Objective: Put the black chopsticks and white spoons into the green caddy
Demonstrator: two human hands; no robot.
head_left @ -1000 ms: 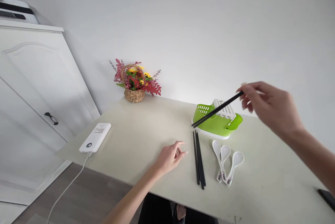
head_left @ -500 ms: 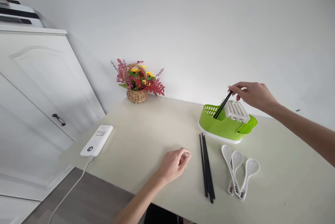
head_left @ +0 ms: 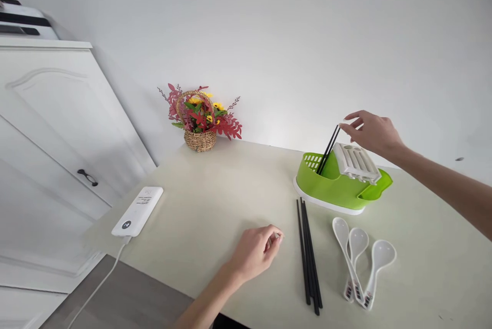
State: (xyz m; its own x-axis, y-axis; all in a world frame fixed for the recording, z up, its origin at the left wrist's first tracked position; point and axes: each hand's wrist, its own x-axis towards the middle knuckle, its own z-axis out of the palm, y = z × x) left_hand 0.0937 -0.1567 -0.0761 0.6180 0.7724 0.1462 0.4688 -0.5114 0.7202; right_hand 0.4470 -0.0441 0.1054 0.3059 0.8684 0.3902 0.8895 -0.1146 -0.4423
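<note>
I see black chopsticks standing in a lime-green holder with a white base and a white rack, and more black sticks on the pale beige desk. The three spoons are white with dark marks on their handles. The basket is tan wicker with red leaves and yellow flowers, the power bank and cabinet white.

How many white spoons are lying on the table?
3. All lie on the table, in front of the green holder, right of the loose black chopsticks: left spoon, middle spoon, right spoon. Their handles converge and overlap.
</note>
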